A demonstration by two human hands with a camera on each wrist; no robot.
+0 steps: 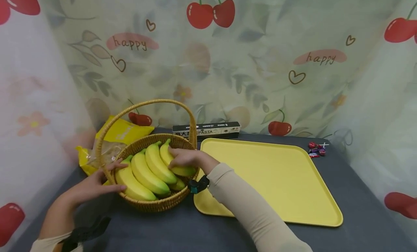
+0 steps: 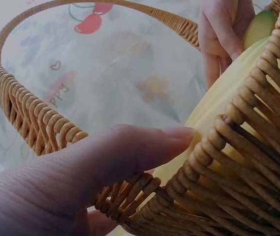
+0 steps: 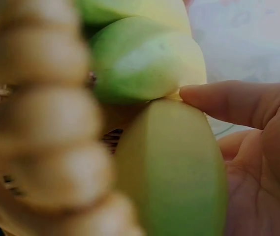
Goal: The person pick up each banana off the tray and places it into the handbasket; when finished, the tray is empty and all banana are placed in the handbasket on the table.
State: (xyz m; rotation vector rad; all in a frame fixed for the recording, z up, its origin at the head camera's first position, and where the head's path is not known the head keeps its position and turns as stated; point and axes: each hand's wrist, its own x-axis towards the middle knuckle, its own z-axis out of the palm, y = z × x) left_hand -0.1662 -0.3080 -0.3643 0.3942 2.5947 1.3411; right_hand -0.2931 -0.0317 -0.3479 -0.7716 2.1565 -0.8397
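Observation:
A wicker basket with a tall arched handle stands at the left of the table and holds several yellow bananas with greenish ends. My left hand grips the basket's left rim at the foot of the handle. In the left wrist view the left thumb lies over the rim, its tip by a banana. My right hand reaches in from the right and holds the rightmost banana. The right wrist view shows the thumb between that banana and its neighbour; the other fingers are partly hidden behind it.
Right of the basket lies a yellow tray, passing under the right forearm. A black and white pasta box stands behind. A yellow bag sits behind the basket at left. Several wrapped lollipops lie at the far right.

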